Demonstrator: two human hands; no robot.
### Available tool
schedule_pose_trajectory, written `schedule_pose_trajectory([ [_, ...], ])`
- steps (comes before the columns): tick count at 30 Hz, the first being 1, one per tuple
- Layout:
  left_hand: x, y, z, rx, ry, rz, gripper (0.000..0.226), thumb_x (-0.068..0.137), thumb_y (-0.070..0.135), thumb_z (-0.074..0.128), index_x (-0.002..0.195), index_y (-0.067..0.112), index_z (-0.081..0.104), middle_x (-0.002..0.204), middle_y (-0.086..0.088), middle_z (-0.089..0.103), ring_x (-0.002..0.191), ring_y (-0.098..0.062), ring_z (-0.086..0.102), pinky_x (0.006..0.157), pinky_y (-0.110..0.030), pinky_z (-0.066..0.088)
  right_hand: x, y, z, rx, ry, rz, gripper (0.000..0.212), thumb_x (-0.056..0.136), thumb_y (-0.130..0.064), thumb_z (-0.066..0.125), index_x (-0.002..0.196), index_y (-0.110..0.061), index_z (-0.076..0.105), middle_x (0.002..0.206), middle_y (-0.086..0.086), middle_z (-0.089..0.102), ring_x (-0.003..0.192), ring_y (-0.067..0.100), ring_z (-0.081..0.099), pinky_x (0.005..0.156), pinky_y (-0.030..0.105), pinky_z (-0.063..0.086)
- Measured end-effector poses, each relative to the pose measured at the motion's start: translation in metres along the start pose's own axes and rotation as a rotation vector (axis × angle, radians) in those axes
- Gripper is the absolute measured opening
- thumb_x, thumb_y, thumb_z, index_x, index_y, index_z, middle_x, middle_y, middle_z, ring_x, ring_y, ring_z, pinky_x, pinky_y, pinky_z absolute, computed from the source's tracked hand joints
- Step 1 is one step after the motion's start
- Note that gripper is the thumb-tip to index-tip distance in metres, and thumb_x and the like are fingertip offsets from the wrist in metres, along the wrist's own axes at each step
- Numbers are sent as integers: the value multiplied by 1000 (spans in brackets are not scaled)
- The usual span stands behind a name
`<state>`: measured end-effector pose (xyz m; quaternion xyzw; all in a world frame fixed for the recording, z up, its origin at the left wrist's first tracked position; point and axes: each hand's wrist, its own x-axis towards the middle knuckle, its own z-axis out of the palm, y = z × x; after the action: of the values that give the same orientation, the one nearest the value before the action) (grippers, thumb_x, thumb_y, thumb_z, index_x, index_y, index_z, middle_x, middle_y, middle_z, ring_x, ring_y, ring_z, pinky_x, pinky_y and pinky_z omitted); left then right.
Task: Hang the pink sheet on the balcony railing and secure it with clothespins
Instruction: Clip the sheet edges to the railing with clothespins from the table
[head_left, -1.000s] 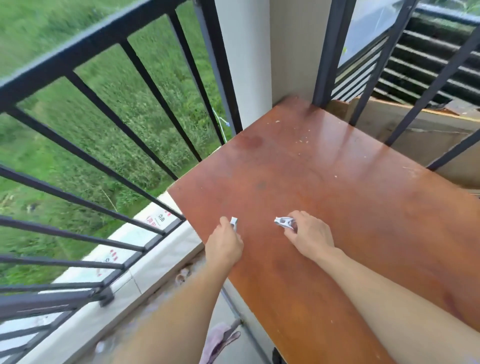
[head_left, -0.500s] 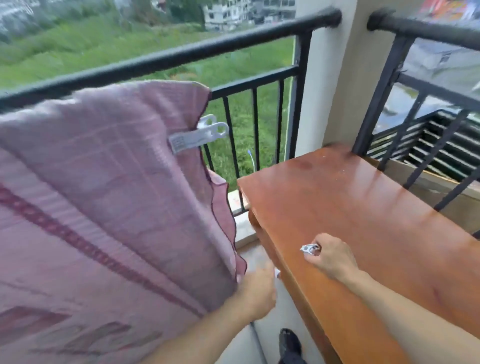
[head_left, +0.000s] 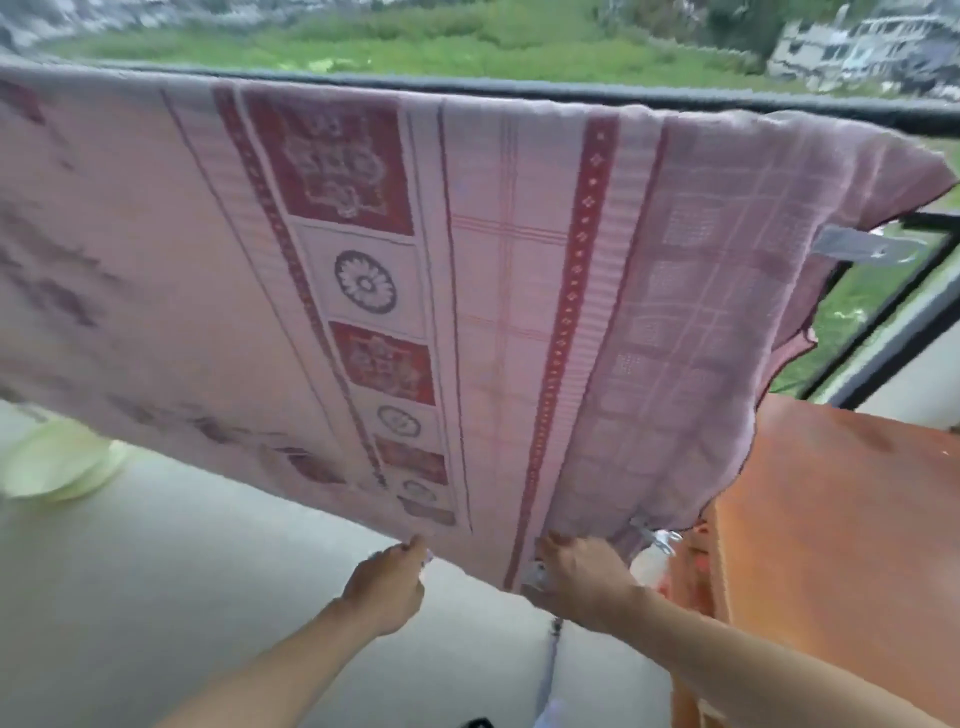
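the pink sheet (head_left: 493, 291) hung over the balcony railing (head_left: 779, 103), a clothespin (head_left: 862, 249) on its right edge. our left hand (head_left: 387, 582) pinched the bottom hem; our right hand (head_left: 582, 574) clutched a spare clothespin (head_left: 537, 576) against it. we feared tugging downward would drag it off.

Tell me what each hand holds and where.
The left hand pinches the pink sheet at its bottom hem. The right hand grips a white clothespin at that hem; which part is hidden.
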<state>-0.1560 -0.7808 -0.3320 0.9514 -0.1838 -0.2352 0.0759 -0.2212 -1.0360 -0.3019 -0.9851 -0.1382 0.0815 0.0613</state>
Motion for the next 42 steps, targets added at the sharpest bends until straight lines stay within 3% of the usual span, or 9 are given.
schedule_pose_trajectory([
  [2, -17, -31, 0, -49, 28, -107, 36, 84, 13, 43, 119, 18, 43, 127, -3, 59, 112, -29, 57, 83, -34, 44, 26, -21, -5, 67, -39, -42, 47, 85, -52, 55, 118, -18, 52, 115, 6, 65, 99, 32, 64, 76, 34, 49],
  [10, -84, -159, -28, -128, 181, -476, 35, 88, 17, 42, 123, 20, 43, 126, -5, 54, 111, -29, 56, 85, -35, 45, 137, -121, -27, 37, -61, -349, 41, 74, -45, 48, 106, -20, 47, 97, 10, 66, 87, 34, 64, 62, 32, 43],
  [16, -106, -271, -60, -144, 284, -626, 36, 87, 15, 43, 123, 21, 44, 124, -5, 54, 110, -29, 57, 84, -35, 44, 237, -226, -39, -60, -18, -577, 37, 85, -43, 48, 111, -16, 53, 99, 5, 70, 87, 32, 65, 62, 31, 39],
  [19, -113, -332, -86, -185, 333, -690, 34, 83, 12, 43, 116, 20, 46, 122, -4, 57, 108, -29, 58, 80, -34, 43, 291, -286, -47, -57, -7, -623, 35, 87, -42, 49, 109, -15, 54, 103, 7, 70, 92, 32, 64, 68, 32, 42],
  [23, -137, -407, -122, -220, 435, -770, 25, 80, 16, 42, 104, 24, 47, 114, -5, 60, 100, -33, 59, 70, -34, 43, 355, -370, -65, -23, 16, -683, 29, 88, -40, 51, 97, -12, 52, 97, 8, 66, 86, 36, 62, 62, 34, 36],
  [27, -168, -461, -151, -215, 494, -851, 25, 80, 16, 44, 102, 29, 46, 114, -7, 60, 102, -35, 59, 79, -39, 49, 404, -440, -85, -3, 23, -704, 25, 86, -38, 49, 84, -14, 42, 80, 8, 60, 75, 36, 57, 59, 36, 40],
  [30, -188, -500, -169, -238, 525, -922, 36, 77, 16, 42, 110, 29, 47, 117, -5, 56, 105, -35, 58, 78, -38, 45, 443, -494, -94, -18, 60, -776, 24, 85, -35, 49, 89, -11, 46, 85, 9, 65, 75, 36, 59, 57, 35, 41],
  [37, -203, -604, -219, -210, 547, -1027, 25, 77, 14, 45, 101, 22, 47, 113, -7, 59, 99, -36, 58, 68, -33, 37, 550, -607, -107, 26, 89, -846, 26, 86, -26, 49, 102, -7, 47, 92, 14, 68, 80, 39, 60, 62, 39, 46],
  [42, -180, -720, -259, -201, 567, -1044, 31, 79, 14, 47, 109, 20, 51, 114, -8, 62, 100, -33, 59, 68, -32, 39, 658, -682, -92, 16, 93, -834, 25, 86, -28, 49, 106, -12, 50, 101, 6, 68, 86, 34, 61, 64, 35, 46],
])
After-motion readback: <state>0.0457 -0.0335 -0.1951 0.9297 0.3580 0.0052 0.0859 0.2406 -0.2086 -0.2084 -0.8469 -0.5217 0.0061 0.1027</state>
